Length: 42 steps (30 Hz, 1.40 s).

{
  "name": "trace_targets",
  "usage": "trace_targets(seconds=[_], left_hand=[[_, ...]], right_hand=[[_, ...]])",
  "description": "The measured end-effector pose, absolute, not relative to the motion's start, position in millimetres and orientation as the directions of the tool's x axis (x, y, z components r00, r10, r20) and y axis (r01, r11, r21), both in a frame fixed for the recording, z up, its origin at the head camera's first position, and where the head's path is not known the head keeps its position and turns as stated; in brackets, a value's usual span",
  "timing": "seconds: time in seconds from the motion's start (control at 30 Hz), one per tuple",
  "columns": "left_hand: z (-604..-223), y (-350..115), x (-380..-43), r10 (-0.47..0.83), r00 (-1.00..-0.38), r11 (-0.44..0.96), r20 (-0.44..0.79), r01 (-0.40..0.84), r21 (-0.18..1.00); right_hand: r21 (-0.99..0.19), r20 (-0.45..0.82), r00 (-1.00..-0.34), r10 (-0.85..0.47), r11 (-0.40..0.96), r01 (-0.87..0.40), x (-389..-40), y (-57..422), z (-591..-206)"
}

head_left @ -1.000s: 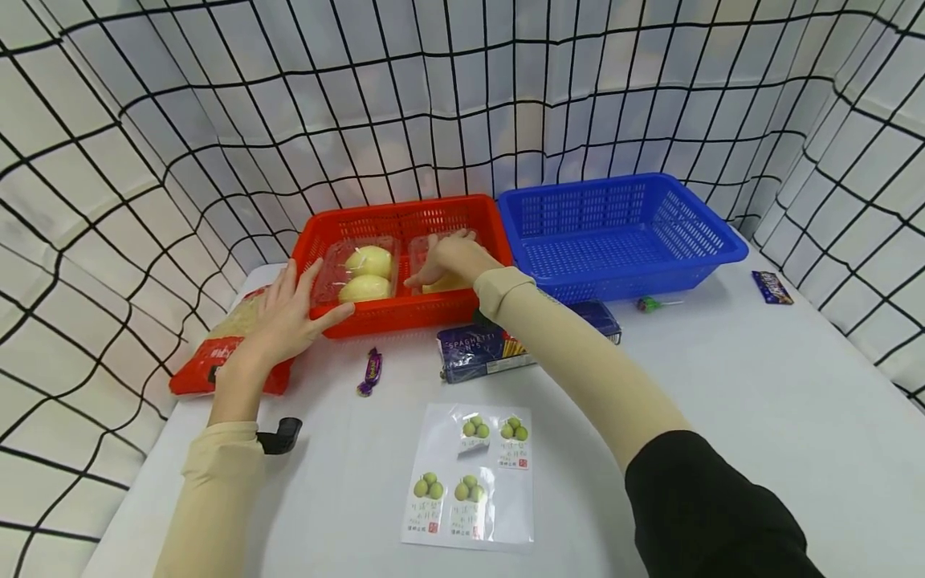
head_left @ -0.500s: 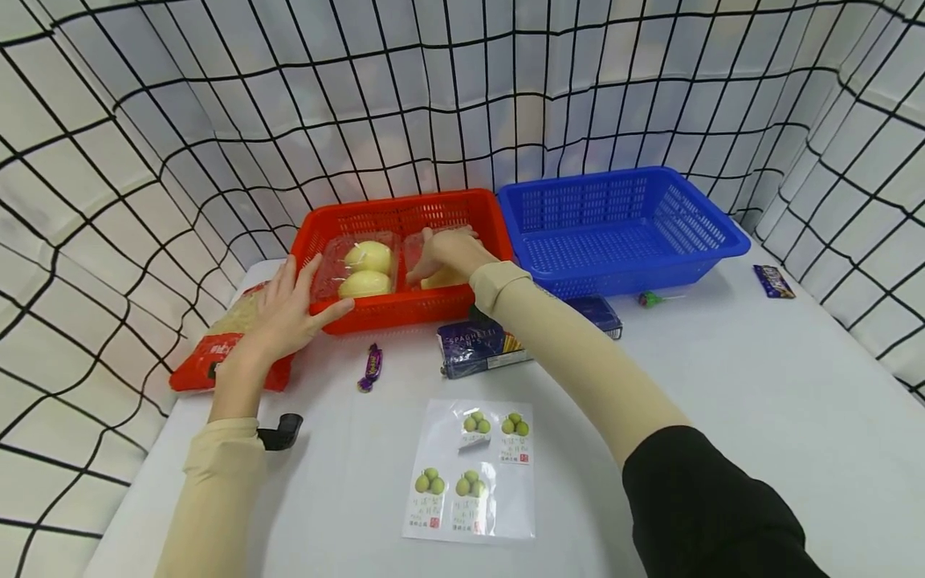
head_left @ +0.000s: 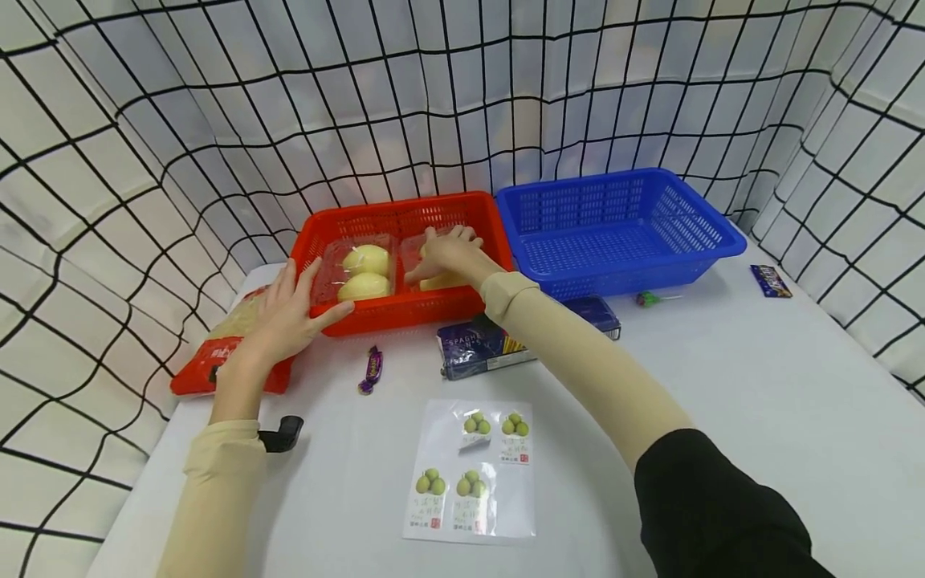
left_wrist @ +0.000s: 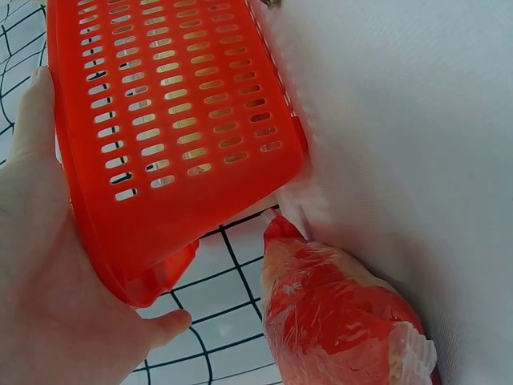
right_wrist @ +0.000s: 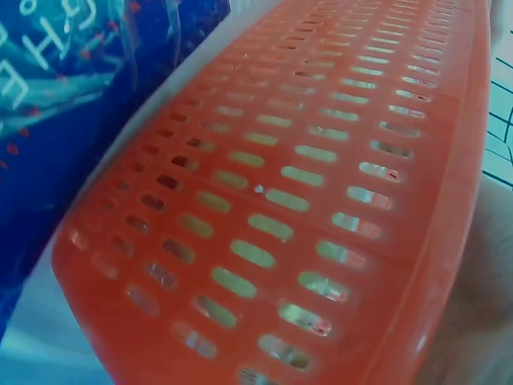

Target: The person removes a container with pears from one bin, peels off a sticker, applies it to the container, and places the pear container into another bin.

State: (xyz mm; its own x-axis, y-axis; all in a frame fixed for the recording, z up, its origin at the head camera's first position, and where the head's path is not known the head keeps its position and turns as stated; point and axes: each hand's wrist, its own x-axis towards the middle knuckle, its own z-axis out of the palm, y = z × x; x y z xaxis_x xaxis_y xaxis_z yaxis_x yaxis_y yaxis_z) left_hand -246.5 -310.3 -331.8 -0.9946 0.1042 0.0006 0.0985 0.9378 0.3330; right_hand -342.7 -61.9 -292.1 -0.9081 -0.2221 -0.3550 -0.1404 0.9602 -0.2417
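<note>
The red basket (head_left: 405,309) holds a clear plastic box (head_left: 332,269) with pale yellow-green fruits (head_left: 364,286). My left hand (head_left: 278,321) rests at the basket's left rim, fingers spread and thumb pointing right. In the left wrist view, that hand (left_wrist: 48,273) lies along the rim. My right hand (head_left: 457,255) reaches into the right half of the basket, over a second clear box (head_left: 412,249), its fingers slightly spread on top. A pale yellow piece (head_left: 441,281) shows beneath it. The right palm hides most of this box. Through the basket slots, the right wrist view shows red-marked labels (right_wrist: 321,285).
A blue basket (head_left: 614,277) stands to the right. In front lie a spaghetti pack (head_left: 470,353), a purple-wrapped candy (head_left: 372,369), a lollipop (head_left: 648,299) and a sheet of fruit stickers (head_left: 506,502). A red bag (head_left: 209,361) sits left; a small packet (head_left: 771,281) lies right. Black netting surrounds the table.
My right hand's fingers have spread a little over the second box. The left hand stays at the basket's rim, and the baskets hold their places.
</note>
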Motion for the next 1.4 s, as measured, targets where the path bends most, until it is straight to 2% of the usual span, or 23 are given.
trace_targets(seconds=[0.23, 0.43, 0.77, 1.03, 1.4], left_hand=[[-334.4, -310.5, -245.2, 0.097, -0.995, 0.931, 0.005, 0.093, 0.353], [-330.4, -312.0, -246.1, 0.100, -0.995, 0.930, 0.018, 0.100, 0.353], [-327.4, -315.0, -249.6, 0.108, -0.994, 0.931, 0.023, 0.109, 0.349], [-329.9, -314.2, -246.2, 0.102, -0.995, 0.923, -0.005, 0.093, 0.373], [-332.3, -312.4, -247.3, 0.116, -0.993, 0.926, -0.007, 0.105, 0.361]], right_hand=[[-0.302, -0.248, -0.932, -0.265, 0.935, -0.186, -341.6, -59.4, -291.1], [-0.276, -0.257, -0.931, -0.260, 0.943, -0.187, -345.0, -57.9, -277.3], [-0.316, -0.199, -0.932, -0.304, 0.920, -0.232, -350.9, -46.0, -256.6], [-0.298, -0.087, -0.920, -0.382, 0.891, -0.342, -341.4, -33.3, -246.6], [-0.402, 0.016, -0.903, -0.429, 0.824, -0.399, -321.1, 7.9, -230.9]])
